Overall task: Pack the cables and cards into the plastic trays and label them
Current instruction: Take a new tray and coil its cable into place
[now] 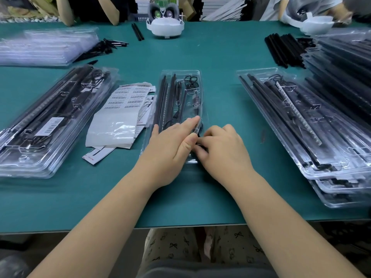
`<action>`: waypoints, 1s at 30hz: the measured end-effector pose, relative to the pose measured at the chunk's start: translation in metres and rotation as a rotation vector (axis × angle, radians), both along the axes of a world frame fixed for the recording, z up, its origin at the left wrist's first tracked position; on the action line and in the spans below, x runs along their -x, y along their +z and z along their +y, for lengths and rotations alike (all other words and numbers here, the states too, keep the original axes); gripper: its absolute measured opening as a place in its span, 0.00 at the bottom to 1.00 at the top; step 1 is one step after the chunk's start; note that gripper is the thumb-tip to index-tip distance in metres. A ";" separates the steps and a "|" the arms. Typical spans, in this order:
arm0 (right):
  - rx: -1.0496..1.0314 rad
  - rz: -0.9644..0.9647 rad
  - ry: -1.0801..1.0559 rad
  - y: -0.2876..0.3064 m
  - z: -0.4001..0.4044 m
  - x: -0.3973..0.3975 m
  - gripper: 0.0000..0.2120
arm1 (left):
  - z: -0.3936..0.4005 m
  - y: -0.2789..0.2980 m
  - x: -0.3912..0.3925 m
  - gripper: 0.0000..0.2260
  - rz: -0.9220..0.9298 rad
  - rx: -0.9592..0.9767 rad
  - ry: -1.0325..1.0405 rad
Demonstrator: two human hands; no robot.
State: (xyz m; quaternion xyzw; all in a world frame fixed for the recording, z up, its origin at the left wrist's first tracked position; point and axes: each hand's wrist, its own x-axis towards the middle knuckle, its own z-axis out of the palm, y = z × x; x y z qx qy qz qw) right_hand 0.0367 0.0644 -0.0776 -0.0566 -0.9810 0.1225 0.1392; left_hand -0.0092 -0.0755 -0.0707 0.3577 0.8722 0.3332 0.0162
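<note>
Right hand: fingers curled, pinching a black cable at the near right edge of the centre tray. Left hand: fingers straight, flat on the tray's clear cover just beside the right hand, pressing it down.

Tray lies directly under and ahead of both hands, long axis running away from the person. The cable end sits between the two hands, right hand nearer; tucking it in looks like the right hand's job while the left steadies the tray.

Tray is thin clear moulded plastic, glossy, with long black rods and a coiled cable at the far end. Barcode label sheets, white paper on shiny backing, lie just left. Labelled packed trays sit far left; unlabelled stack right. Green matte table.
</note>
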 end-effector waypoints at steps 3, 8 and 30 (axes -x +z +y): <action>0.139 0.060 -0.064 0.002 -0.002 0.005 0.09 | -0.001 -0.001 0.002 0.26 0.004 0.066 -0.008; 0.065 -0.007 -0.076 -0.001 0.002 0.008 0.09 | -0.003 0.001 0.005 0.30 0.029 0.133 -0.026; 0.878 0.075 -0.111 0.006 0.034 -0.003 0.10 | -0.023 0.002 0.012 0.28 0.164 0.352 -0.149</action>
